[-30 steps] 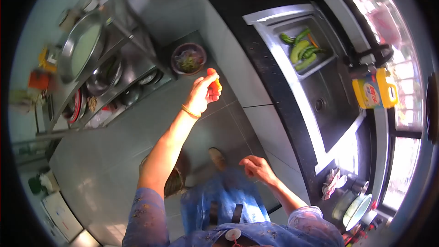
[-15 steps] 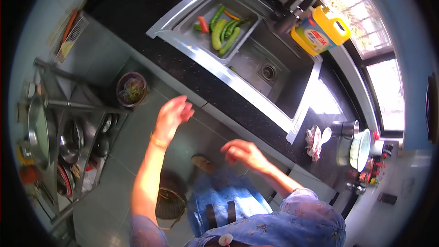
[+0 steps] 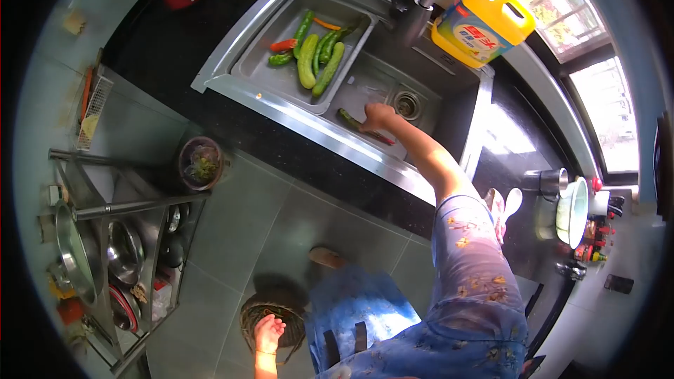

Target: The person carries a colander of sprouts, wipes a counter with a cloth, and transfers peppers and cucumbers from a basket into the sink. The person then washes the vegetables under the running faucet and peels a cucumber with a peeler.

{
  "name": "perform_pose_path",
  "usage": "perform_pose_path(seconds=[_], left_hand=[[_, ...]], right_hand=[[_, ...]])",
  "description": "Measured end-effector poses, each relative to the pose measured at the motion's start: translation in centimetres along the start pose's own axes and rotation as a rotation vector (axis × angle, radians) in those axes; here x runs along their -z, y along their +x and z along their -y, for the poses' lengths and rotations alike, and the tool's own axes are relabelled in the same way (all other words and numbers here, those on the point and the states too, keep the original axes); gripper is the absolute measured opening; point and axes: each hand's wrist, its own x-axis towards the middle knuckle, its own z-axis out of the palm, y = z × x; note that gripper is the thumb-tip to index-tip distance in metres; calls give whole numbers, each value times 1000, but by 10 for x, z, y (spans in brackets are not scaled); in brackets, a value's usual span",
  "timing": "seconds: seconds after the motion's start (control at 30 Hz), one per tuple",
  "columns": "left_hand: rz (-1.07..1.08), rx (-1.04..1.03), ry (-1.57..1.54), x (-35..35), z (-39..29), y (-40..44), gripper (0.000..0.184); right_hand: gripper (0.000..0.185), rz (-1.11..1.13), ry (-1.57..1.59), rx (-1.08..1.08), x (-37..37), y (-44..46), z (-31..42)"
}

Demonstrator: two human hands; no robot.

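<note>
Black counter point(image 3: 151, 42), with a metal sink point(image 3: 232, 83) set into the top; bare basin point(image 3: 379, 84) at one end, shallow tray point(image 3: 260, 70) at the other. Beneath, on the floor, a woven basket point(image 3: 247, 317). Behind the basin, a yellow jug point(image 3: 484, 31), upright by the tap.

Right hand point(image 3: 378, 116): just shifted from beside the counter, over the floor, to down inside the basin. Fingers pointing downward, at or touching the pieces there (spread and grip impossible to tell, with the fingertips hidden). Left hand point(image 3: 269, 333): lowered from near the counter edge to above the basket, fingers loosely parted and slightly curled, nothing visible between them.

Main group of long green vegetables point(image 3: 307, 62): in the tray, side by side, some touching. Outside that group, in the basin by the right hand, a dark green piece point(image 3: 348, 119) and a slender red piece point(image 3: 381, 138). Effect of the change: contact or near-contact with the basin pieces, rather than with the tray. Smallest of all, in the tray: an orange-red piece point(image 3: 283, 45) and, at the far side, a thin orange strip point(image 3: 326, 24).
</note>
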Motion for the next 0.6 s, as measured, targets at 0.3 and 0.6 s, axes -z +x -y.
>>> perform_pose_path(seconds=[0.3, 0.6], left_hand=[[-74, -136, 48, 14, 20, -17, 15], [-81, -90, -52, 36, 99, -19, 29]], right_hand=[[34, 67, -101, -51, -23, -13, -13], [16, -362, 748, 18, 102, -127, 48]])
